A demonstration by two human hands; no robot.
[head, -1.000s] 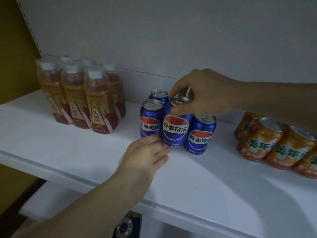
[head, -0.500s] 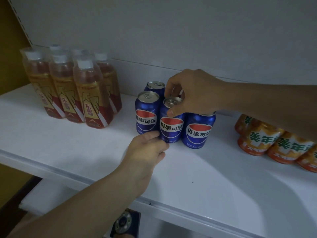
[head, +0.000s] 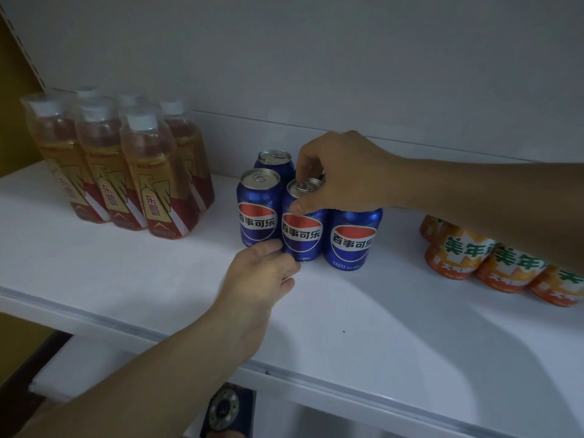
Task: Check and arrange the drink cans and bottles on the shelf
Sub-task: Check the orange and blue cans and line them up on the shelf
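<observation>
**Shelf stock: blue cans in hand**

- Shelf (head: pixel 410 311): white, flat, with a white back panel.
- Middle blue can (head: pixel 301 230): upright, long axis vertical, label toward the camera, pull-tab top up. It stands in the front row of the blue group, touching its neighbours.
- Right hand (head: pixel 341 175): reaches in from the right, fingers curled over the can's rim, thumb pressed on its upper front.
- Left hand (head: pixel 264 273): comes from below, thumb and fingers bent against the can's base at shelf level.
- Left blue can (head: pixel 259 213) and right blue can (head: pixel 354 238): upright, labels forward.
- Back blue can (head: pixel 274 161): upright behind the front row, mostly hidden.
- Bottles (head: pixel 123 165): amber drink, white caps, upright, grouped at the far left, well apart from the cans.
- Orange cans (head: pixel 502 263): clustered at the right edge, partly under the right forearm.
</observation>
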